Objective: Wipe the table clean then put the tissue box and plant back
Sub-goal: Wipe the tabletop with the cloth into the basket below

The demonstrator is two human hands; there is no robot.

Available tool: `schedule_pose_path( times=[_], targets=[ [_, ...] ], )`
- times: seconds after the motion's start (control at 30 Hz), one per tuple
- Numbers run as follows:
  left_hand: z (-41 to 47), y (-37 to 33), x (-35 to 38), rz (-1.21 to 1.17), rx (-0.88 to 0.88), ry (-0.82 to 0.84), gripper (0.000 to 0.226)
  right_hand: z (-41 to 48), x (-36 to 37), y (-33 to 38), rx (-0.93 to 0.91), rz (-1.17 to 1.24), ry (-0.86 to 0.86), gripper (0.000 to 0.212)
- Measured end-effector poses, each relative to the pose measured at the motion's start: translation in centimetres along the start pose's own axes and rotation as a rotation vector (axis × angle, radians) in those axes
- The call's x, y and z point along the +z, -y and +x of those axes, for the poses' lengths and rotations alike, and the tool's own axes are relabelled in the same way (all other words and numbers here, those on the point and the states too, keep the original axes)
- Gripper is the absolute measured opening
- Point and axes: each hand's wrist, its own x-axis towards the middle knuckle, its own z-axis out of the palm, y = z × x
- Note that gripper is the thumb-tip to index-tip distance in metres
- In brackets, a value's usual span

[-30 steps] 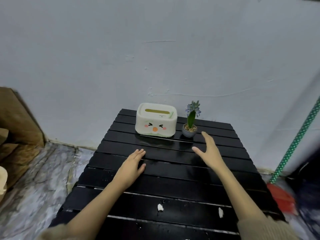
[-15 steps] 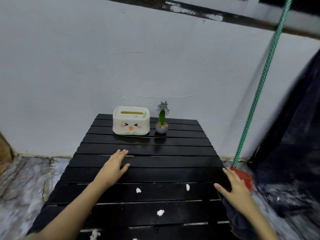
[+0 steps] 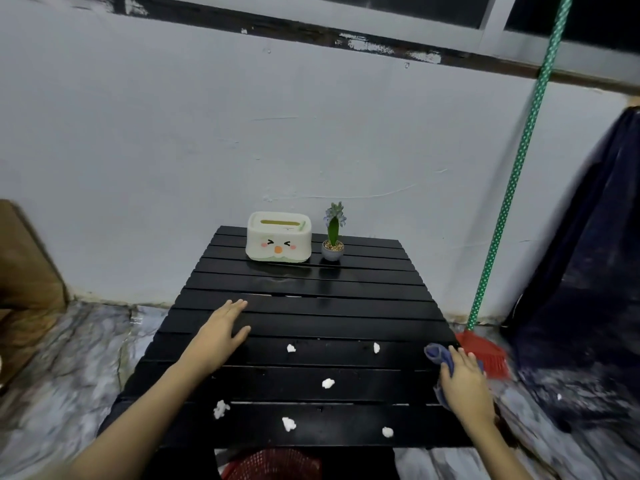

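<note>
A black slatted table stands against the wall. At its far end sit a cream tissue box with a cartoon face and, to its right, a small potted plant with a purple flower. Several white crumbs lie scattered on the near half. My left hand rests flat on the table's left side, fingers apart. My right hand is at the table's right edge, closed on a blue cloth that bunches out above the fingers.
A broom with a green dotted handle and red head leans on the wall to the right. Dark fabric hangs at far right. A red basket sits under the near edge. Brown cardboard stands at left.
My right hand moved from the table's middle near the plant to the right edge and took hold of the blue cloth. The view pulled back, showing the crumbs. My left hand stayed flat.
</note>
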Motion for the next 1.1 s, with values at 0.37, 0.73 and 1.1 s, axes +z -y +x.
schedule_pose_path(
  times=[0.37,0.73,1.1],
  targets=[
    [-7.2,3.7,-1.8,0.019,-0.07,-0.036,0.051,-3.6,4.8,14.7,-0.465,0.072,0.232,0.043],
    [-10.6,7.5,-1.5,-0.085,-0.205,-0.179,0.042,-8.9,1.9,17.2,-0.695,0.358,0.493,0.041],
    [-9.2,8.9,-1.0,0.029,-0.129,-0.131,0.04,-4.4,-2.7,5.7,-0.304,0.155,0.282,0.041]
  ],
)
